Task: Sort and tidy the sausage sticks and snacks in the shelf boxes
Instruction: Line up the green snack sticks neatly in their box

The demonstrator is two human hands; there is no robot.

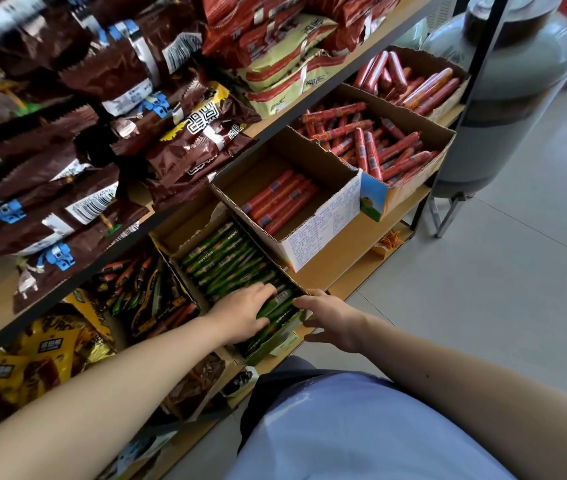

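Observation:
A cardboard box (pixel 171 237) on the lower shelf holds rows of green-wrapped sausage sticks (pixel 226 261). My left hand (pixel 240 313) lies inside the box on the near sticks, fingers curled over them. My right hand (pixel 330 320) holds the box's near right corner, thumb at the rim. To the right stands a white-sided box (pixel 323 230) with a few red sausage sticks (pixel 280 200). Further along, a second box (pixel 444 140) is full of loose red sticks (pixel 365 147), and a third (pixel 462 81) holds thicker red sausages (pixel 396 77).
Brown snack packets (pixel 102 133) crowd the upper shelf, with red and green-yellow bags (pixel 285 57) at its far end. Left of the green box lie mixed orange and dark sticks (pixel 143 292) and yellow bags (pixel 33 362). A grey gas cylinder (pixel 510 98) stands on the tiled floor to the right.

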